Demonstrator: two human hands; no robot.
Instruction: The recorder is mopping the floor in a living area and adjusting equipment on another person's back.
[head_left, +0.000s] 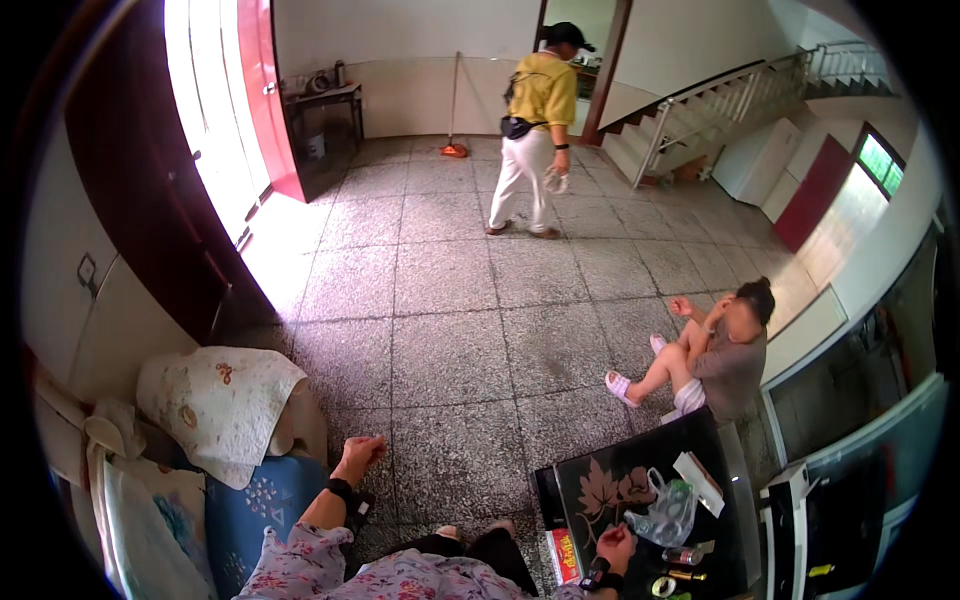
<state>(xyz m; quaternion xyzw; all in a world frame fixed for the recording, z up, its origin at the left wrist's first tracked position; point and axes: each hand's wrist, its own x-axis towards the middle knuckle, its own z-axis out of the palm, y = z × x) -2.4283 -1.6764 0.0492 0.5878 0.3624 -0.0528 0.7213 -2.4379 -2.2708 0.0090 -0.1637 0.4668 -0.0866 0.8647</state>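
My left hand (362, 454) is raised over the speckled floor, beside a blue patterned sofa seat (262, 502); its fingers look curled, and I cannot tell whether they hold anything. Near the left edge of a black table with a leaf pattern (581, 469) is my right hand (616, 546), its fingers bent and close together; what they hold, if anything, is too small to tell. Just beyond it on the table lie a clear plastic bag (667, 517), a white box (699, 484), a small clear container (681, 555) and a roll of tape (663, 586). A red and yellow packet (565, 553) lies at the table's left edge.
A person in grey (731, 360) sits low beyond the table. Another person in a yellow top (541, 97) stands farther off. A floral cover (225, 405) drapes the sofa's arm. Also in view are an open red door (274, 97), a broom or mop (454, 112) and a staircase (660, 135).
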